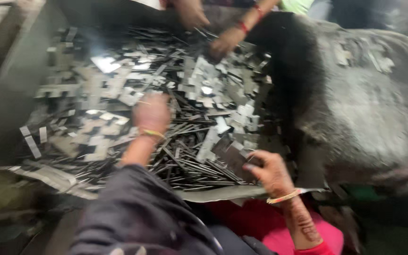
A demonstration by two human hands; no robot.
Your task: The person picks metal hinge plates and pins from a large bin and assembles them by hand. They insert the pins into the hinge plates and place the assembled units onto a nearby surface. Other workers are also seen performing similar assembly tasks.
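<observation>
The view looks down on a heap of thin metal stampings [166,94] lying on a grey sheet [223,192] spread over the bench. The heap holds two kinds of part: flat notched plates [204,85], bright where they catch the light, and narrow dark strips [190,165] lying crosswise near the front edge. The picture is blurred, so fine detail of the parts cannot be read.

Left hand [152,113]: it rests on top of the heap near its middle, back of the hand upward, fingers curled down into the plates. Whether it grips a part cannot be told. A thin yellow bangle [153,134] sits on the wrist, and a dark sleeve [138,212] covers the arm below it.

Right hand [270,172]: it sits at the front right edge of the heap, fingers bent and closed on a dark flat plate [234,158] that touches the strips. A light bangle [286,196] rings the wrist, and the forearm carries dark patterned marking. Red cloth [256,219] shows beneath the arm.

At the far edge of the heap, two hands of another person [225,42] reach into the plates; one wrist bears a red band [242,27]. To the right, a large dark grey cloth [369,113] lies in folds, with a few stray plates [355,52] on it.
</observation>
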